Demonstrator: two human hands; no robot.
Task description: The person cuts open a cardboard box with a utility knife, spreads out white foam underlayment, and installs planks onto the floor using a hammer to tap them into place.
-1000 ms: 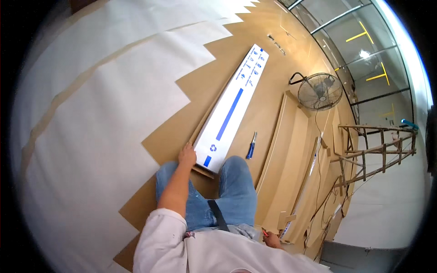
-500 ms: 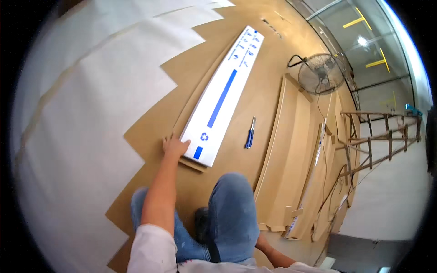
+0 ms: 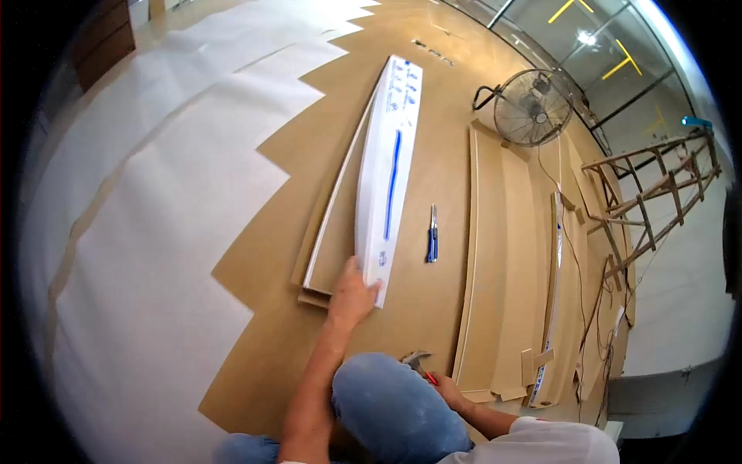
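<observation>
Left hand (image 3: 352,297) pinched white carton (image 3: 384,170) by its near end; right hand (image 3: 448,390) clasped hammer (image 3: 417,359); one-ended hold risked bending.

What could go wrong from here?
The utility knife lies loose on the brown sheet, its blade apparently out; a hand or knee moving over it might get cut.

The left hand grips the long white piece only at its near end, so the far end could twist or slip.

The right hand holds the hammer close to the bent knee; a careless swing could knock it.
</observation>
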